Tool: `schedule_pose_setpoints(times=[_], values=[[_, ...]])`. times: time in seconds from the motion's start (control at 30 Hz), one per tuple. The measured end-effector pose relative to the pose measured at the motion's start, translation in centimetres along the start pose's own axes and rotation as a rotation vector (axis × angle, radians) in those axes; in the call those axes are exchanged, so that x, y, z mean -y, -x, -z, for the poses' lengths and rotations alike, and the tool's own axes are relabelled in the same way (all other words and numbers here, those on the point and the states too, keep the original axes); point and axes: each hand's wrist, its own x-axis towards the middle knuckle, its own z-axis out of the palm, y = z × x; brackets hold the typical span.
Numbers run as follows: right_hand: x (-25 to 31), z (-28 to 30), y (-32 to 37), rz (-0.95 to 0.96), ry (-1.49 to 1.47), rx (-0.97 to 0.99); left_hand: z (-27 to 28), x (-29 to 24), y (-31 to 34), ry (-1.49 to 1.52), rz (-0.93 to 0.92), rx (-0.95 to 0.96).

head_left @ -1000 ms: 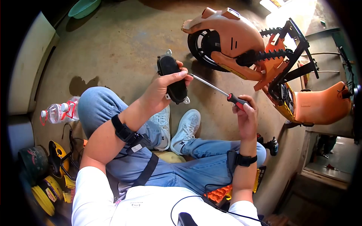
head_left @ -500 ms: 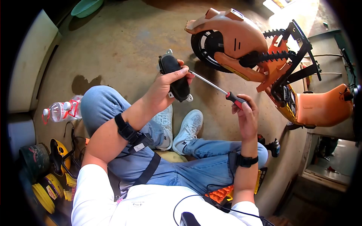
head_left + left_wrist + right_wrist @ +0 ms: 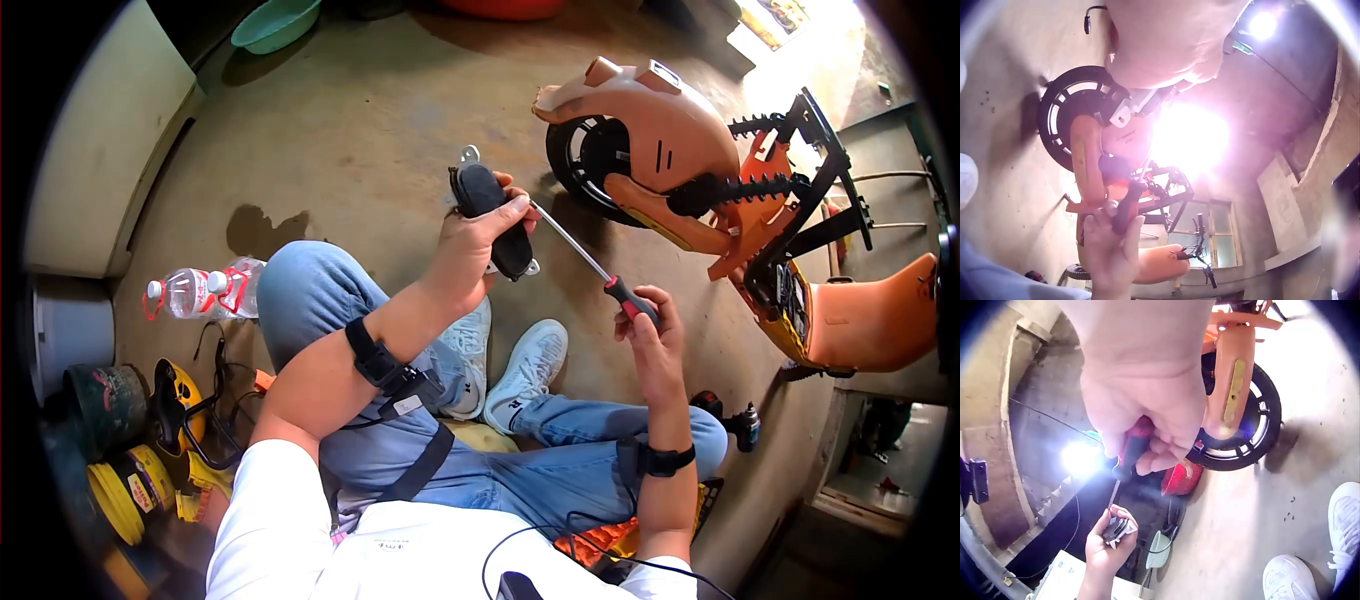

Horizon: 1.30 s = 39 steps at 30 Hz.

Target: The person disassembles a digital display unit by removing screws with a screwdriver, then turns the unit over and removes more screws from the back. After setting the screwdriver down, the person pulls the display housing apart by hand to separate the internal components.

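Observation:
My left hand [image 3: 465,250] grips a black oval housing [image 3: 482,190] with metal mounting tabs, held in the air above the floor. The thumb lies across its front. In my right hand [image 3: 655,350] is a screwdriver [image 3: 625,298] with a red and black handle, held by thumb and fingers. Its shaft slants up to the housing's edge, the tip close by the left fingertips, which hide it. From the right wrist view, the shaft points at the housing [image 3: 1120,531] inside the left hand [image 3: 1104,556].
An orange electric scooter [image 3: 690,150], partly stripped, lies ahead to the right. Plastic bottles [image 3: 205,292] stand by the left knee. A power drill [image 3: 742,425] sits near the right knee. Yellow and black parts [image 3: 180,410] lie at left; a green basin [image 3: 275,25] stands far back.
The head view has turned, so the scene sits further right and lower. Both hands keep their grips on the housing and screwdriver, and the screwdriver slants a little more steeply.

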Motion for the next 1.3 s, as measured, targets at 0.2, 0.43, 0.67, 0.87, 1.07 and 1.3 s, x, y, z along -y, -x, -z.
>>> schedule_pose_setpoints(times=[0.2,0.43,0.67,0.87,1.07,1.3], values=[[1.1,0.6,0.3,0.095,-0.059,-0.079,0.1,-0.2,0.3,-0.123,0.040,0.037],[1.7,1.9,0.7,0.154,-0.124,-0.089,0.1,0.4,0.4,-0.425,0.084,0.194],[1.7,1.8,0.7,0.139,-0.118,-0.069,0.3,0.9,0.3,-0.570,0.068,0.269],[1.7,1.9,0.8,0.136,-0.111,-0.071,0.0,0.8,0.5,-0.571,0.043,0.304],[1.7,2.0,0.9,0.126,-0.098,-0.073,-0.1,1.0,0.6,-0.560,0.034,0.328],[1.6,2.0,0.7,0.130,-0.109,-0.070,0.1,1.2,0.5,-0.598,-0.006,0.330]])
